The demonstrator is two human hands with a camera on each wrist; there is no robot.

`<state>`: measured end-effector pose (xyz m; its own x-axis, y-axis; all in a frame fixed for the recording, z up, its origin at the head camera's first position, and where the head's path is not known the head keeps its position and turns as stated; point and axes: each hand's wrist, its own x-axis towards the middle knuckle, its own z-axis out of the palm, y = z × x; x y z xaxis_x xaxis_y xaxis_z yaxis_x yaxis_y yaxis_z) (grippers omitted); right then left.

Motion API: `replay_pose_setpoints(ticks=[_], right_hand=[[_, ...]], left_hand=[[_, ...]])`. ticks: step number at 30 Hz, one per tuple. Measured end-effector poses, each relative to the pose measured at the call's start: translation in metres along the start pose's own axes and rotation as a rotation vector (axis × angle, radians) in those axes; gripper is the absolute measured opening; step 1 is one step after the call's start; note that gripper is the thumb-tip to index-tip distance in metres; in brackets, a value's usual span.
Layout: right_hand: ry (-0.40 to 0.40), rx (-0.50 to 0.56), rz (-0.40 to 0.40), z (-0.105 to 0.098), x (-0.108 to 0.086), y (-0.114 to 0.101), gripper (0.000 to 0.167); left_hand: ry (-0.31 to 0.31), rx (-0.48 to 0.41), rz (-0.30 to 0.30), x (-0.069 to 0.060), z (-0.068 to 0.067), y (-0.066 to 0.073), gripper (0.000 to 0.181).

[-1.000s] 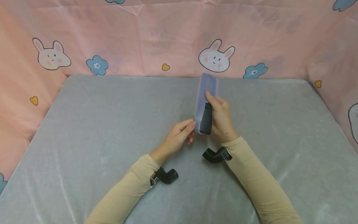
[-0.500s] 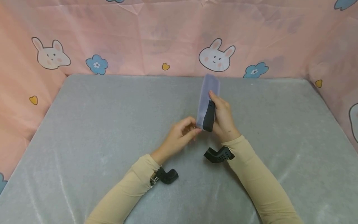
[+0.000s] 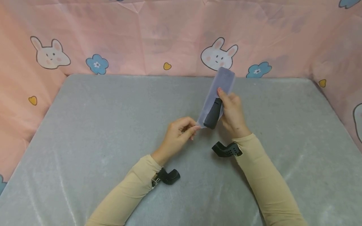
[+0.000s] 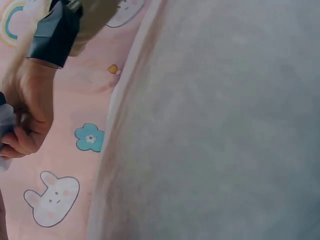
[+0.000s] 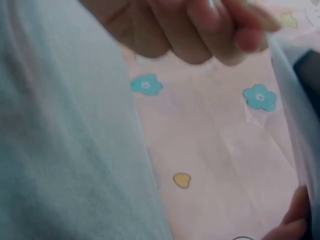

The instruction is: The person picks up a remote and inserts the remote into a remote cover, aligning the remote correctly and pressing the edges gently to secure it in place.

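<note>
My right hand [image 3: 233, 113] grips a long, translucent lavender sleeve [image 3: 223, 80], its thumb lying on the front face. A black tapered object [image 3: 213, 114] shows at the sleeve's lower part, below that thumb; I cannot tell its kind, nor whether it lies inside or against the sleeve. The sleeve leans to the right, above the table. At its lower left corner, the thumb and fingers of my left hand [image 3: 179, 133] pinch the edge. The right wrist view shows this pinch close up, with the pale sleeve [image 5: 295, 110] stretched down from the left fingertips [image 5: 250, 40].
A grey cloth-covered table [image 3: 113, 110] spreads beneath both hands. Behind it and at its sides hangs a pink curtain [image 3: 169, 34] printed with rabbits, flowers and hearts. Black wrist cameras stick out from the left wrist [image 3: 169, 177] and the right wrist [image 3: 226, 149].
The right hand has moved right with the sleeve and black object, which now lean more to the right. The left hand has shifted its grip and pinches the sleeve's lower left corner.
</note>
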<state>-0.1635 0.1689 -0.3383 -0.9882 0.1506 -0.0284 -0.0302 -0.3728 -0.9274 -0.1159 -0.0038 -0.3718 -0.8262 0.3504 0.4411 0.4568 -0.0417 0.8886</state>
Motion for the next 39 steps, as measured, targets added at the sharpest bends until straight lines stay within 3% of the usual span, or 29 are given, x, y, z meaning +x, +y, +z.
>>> replay_pose_setpoints(ticks=[4,9,12,15,19,23,30,39], right_hand=[[-0.042,-0.077,0.004,0.000,-0.003,-0.004,0.016],[-0.046,-0.083,0.011,0.002,-0.004,-0.003,0.016],[-0.063,-0.061,0.043,0.003,-0.005,-0.001,0.016],[-0.088,-0.069,0.086,0.006,-0.007,0.003,0.014],[-0.146,-0.146,0.117,0.011,-0.012,0.008,0.014],[-0.193,-0.232,0.109,0.017,-0.016,0.012,0.015],[-0.212,-0.313,0.114,0.017,-0.018,0.014,0.027],[-0.246,-0.349,0.108,0.018,-0.017,0.011,0.038]], left_hand=[[-0.036,-0.005,-0.009,-0.001,0.001,-0.001,0.011],[-0.079,-0.064,-0.057,-0.003,0.000,-0.001,0.009],[-0.098,-0.069,-0.133,-0.002,-0.001,0.001,0.014],[-0.103,-0.087,-0.254,-0.001,-0.002,0.002,0.023],[-0.103,-0.170,-0.396,0.000,-0.003,0.000,0.038],[-0.111,-0.245,-0.482,0.002,-0.003,0.000,0.044],[-0.115,-0.427,-0.560,0.004,-0.002,0.000,0.035],[-0.063,-0.382,-0.591,0.005,-0.003,-0.001,0.035]])
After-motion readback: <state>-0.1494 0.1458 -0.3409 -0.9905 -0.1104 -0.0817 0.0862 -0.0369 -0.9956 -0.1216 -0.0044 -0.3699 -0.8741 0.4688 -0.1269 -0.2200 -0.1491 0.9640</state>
